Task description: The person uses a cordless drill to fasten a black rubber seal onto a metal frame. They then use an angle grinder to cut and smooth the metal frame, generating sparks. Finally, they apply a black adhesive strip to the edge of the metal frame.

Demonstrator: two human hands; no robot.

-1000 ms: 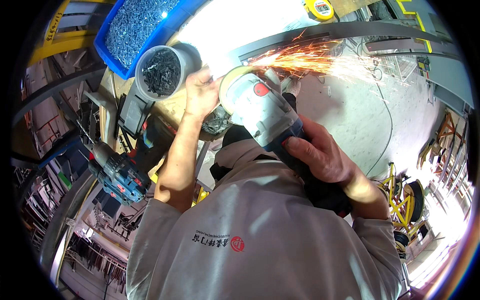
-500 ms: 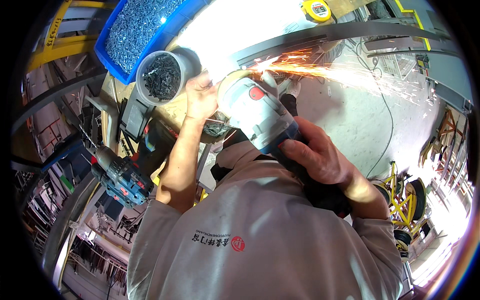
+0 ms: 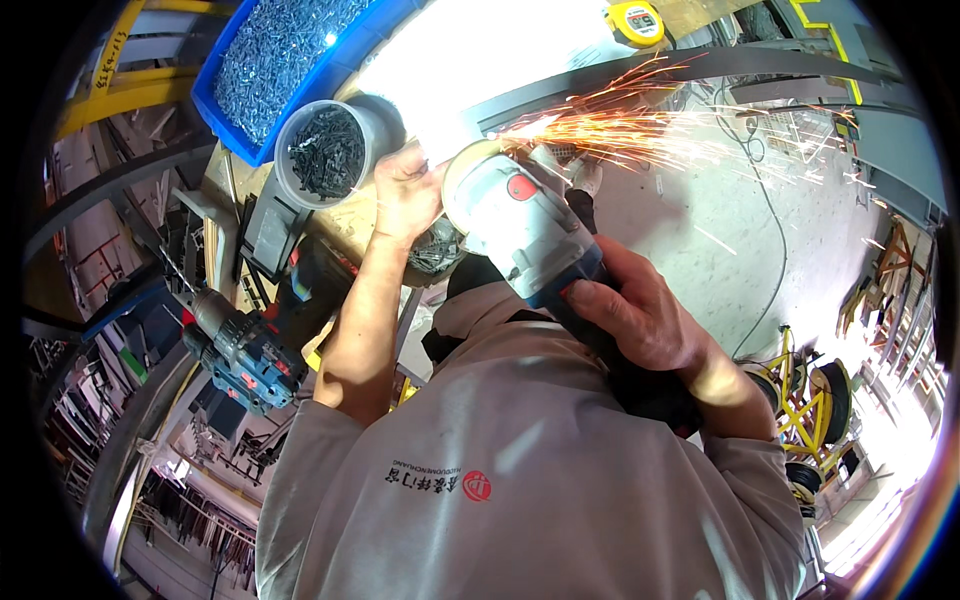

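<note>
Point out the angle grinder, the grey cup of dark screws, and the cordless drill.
angle grinder [image 3: 525,225], head view, on its grey-white body.
grey cup of dark screws [image 3: 322,152], head view, on the screws inside.
cordless drill [image 3: 245,355], head view, on its blue body.

My grinder has a smooth, glossy grey plastic body. My sleeves are matt grey cloth. The tub is matt grey plastic, the bin glossy blue plastic.

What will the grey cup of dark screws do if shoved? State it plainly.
The grey cup is probably heavy for its size, since dark screws fill it nearly to the rim. Being tall and round, it may tip and spill rather than slide. It looks to stand near the bench edge, so a shove seems risky.
</note>
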